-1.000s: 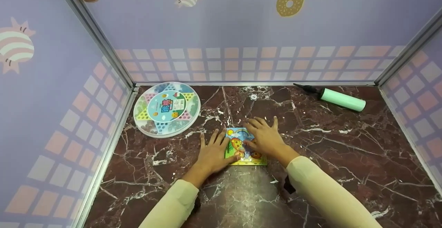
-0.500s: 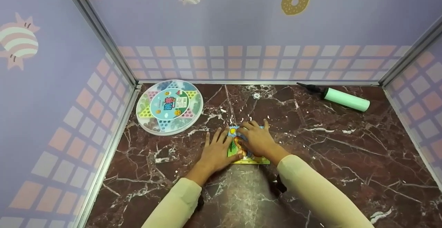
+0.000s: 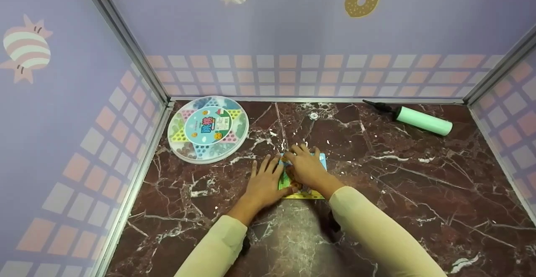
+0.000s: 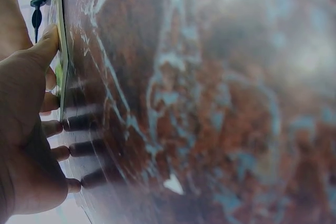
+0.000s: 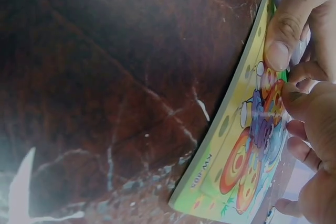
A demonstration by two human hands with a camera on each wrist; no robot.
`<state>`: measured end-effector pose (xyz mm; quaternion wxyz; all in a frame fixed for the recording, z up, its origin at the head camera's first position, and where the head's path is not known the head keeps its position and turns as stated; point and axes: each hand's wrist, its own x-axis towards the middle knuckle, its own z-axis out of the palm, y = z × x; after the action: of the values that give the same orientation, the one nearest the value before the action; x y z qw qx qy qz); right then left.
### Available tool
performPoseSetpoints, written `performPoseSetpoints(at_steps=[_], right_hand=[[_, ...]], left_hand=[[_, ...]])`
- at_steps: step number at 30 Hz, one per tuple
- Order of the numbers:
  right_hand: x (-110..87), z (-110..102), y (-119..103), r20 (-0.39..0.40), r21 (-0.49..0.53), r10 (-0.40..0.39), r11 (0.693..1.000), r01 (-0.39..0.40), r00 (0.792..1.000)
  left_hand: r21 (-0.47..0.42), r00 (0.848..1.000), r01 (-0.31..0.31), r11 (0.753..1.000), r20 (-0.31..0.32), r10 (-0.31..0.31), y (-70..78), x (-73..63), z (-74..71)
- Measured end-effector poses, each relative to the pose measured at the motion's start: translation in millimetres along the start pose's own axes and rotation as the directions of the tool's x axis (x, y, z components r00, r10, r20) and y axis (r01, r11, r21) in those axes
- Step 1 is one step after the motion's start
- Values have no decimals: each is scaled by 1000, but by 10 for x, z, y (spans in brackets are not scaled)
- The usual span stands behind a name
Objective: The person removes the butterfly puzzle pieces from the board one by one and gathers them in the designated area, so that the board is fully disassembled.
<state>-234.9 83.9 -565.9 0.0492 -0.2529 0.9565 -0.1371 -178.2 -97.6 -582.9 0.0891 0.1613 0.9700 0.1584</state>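
Observation:
A thin square board (image 3: 307,195) with a cartoon butterfly picture lies flat on the marble-patterned table, looking like a small picture puzzle. My left hand (image 3: 264,186) rests along its left side, fingers spread, the thumb on the board's lower part. My right hand (image 3: 307,168) lies over the middle and covers much of the picture. In the right wrist view, the picture board (image 5: 247,150) shows yellow and green edges and bright orange wings. There, the right thumb (image 5: 295,98) touches the picture, near the left thumb (image 5: 278,51). What lies under the right fingers is hidden.
A round Chinese checkers set (image 3: 208,129) under a clear lid stands at the back left. A mint-green hand pump (image 3: 423,120) with a black nozzle lies at the back right. A small round white piece (image 3: 314,116) sits near the back wall. Walls (image 3: 268,21) enclose the table.
My right hand has slid left across the board, toward the left hand, uncovering its upper right corner. The left hand stays at the board's left side. The head view has shifted slightly.

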Motion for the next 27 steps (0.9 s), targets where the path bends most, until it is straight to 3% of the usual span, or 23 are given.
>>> performPoseSetpoints(at_steps=[11, 27], right_hand=[[42, 5, 33, -1, 31, -14, 999, 14, 1000], [40, 27, 66, -30, 162, -69, 984, 73, 997]], left_hand=[[-4, 1000, -7, 1000, -2, 7, -3, 21, -8], [-9, 1000, 2, 1000, -5, -2, -20, 34, 17]])
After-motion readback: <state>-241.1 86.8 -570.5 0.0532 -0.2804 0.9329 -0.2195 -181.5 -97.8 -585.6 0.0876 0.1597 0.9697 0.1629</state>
